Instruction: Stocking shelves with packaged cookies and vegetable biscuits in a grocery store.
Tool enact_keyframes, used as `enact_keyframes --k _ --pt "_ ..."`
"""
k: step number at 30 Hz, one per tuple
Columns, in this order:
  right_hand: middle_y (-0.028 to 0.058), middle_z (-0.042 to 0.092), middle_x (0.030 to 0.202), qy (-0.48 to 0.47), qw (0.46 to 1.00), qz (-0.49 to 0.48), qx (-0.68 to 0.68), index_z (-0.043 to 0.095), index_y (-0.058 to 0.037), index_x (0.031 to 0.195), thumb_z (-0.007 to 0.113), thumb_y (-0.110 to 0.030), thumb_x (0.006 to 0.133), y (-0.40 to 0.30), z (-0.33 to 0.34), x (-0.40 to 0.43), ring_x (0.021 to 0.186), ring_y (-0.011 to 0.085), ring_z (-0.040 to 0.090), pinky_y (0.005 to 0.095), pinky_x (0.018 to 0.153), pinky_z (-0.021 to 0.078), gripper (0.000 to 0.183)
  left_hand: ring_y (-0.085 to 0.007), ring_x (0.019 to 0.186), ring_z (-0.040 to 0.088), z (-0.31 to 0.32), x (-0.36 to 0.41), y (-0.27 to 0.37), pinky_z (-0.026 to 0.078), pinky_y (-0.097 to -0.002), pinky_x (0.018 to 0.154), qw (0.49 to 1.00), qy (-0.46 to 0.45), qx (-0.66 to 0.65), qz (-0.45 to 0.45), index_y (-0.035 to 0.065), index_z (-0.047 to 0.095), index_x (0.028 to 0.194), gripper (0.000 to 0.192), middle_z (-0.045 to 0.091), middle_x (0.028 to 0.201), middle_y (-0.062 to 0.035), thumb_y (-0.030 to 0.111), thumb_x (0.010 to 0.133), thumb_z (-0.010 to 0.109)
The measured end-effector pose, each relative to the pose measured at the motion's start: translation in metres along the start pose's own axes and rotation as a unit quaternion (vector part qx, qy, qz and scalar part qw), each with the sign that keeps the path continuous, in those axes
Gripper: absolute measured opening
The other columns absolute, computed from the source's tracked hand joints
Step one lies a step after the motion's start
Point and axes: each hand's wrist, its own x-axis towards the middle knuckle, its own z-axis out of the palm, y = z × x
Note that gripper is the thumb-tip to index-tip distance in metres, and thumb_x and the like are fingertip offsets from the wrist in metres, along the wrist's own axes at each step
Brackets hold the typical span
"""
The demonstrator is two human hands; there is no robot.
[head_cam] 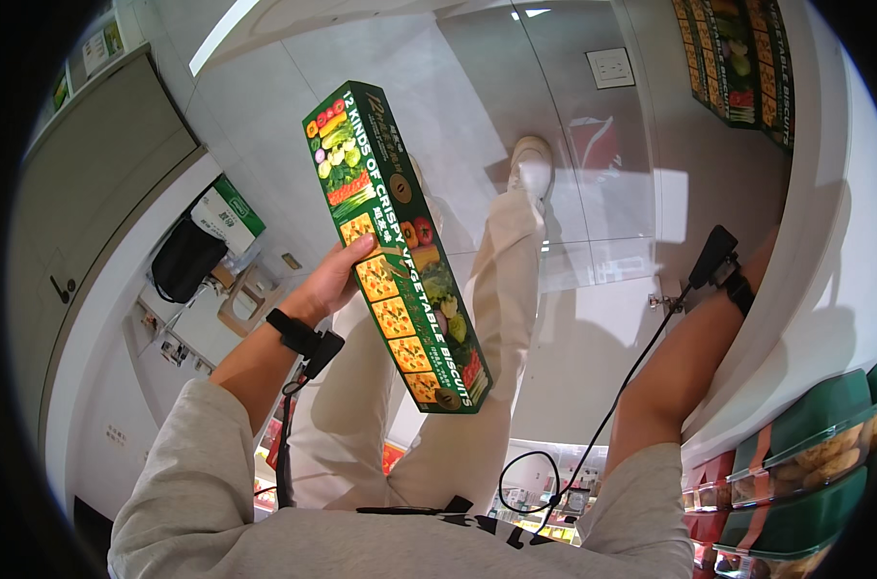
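A long green cardboard biscuit box (398, 253), printed with vegetables, square crackers and writing, is tilted in front of my legs. My left hand (344, 271) grips it by its left long side, the thumb lying on the printed face. My right forearm (663, 362) reaches up and to the right, past the edge of a white cabinet wall (822, 253). That wall hides my right hand, so what it touches or holds does not show. Several similar green biscuit boxes (735, 72) stand at the upper right.
Plastic packs of biscuits with green lids (800, 499) are stacked at the lower right. A cabinet door with a metal hinge (663, 302) stands open by my right leg. A black bag (188, 260) and a white-and-green carton (228, 213) sit at left. A black cable (615, 405) hangs from my right wrist strap.
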Motion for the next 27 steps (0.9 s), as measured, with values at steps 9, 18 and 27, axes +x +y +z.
enact_keyframes --k 9,18,27 --pt "0.0179 0.054 0.129 0.003 1.0 -0.007 0.007 0.054 0.0035 0.125 0.051 -0.023 0.097 -0.006 0.0 0.009 0.114 0.0283 0.054 0.034 0.097 0.0431 0.038 -0.0211 0.112 0.056 -0.001 0.0 0.0 0.042 -0.0367 0.101 1.0 0.002 -0.009 0.006 0.0043 0.045 0.13 0.056 0.058 0.122 -0.009 0.04 0.09 0.061" --pt "0.0178 0.055 0.128 0.007 1.0 -0.017 0.009 0.054 0.0037 0.124 0.052 -0.023 0.097 -0.009 -0.002 0.018 0.113 0.0281 0.055 0.0338 0.096 0.0435 0.038 -0.022 0.104 0.06 0.004 -0.002 0.0 0.045 -0.0382 0.097 1.0 0.026 -0.007 0.017 0.0038 0.05 0.124 0.049 0.062 0.113 -0.009 0.04 0.092 0.057" --pt "0.0178 0.056 0.126 0.013 0.999 -0.032 0.02 0.055 0.0039 0.123 0.052 -0.023 0.097 -0.011 -0.003 0.025 0.112 0.0278 0.056 0.0335 0.096 0.0439 0.038 -0.0213 0.102 0.061 0.0 0.001 -0.003 0.047 -0.0378 0.095 1.0 0.023 -0.013 0.011 0.0044 0.051 0.124 0.044 0.063 0.112 -0.0083 0.036 0.094 0.054"
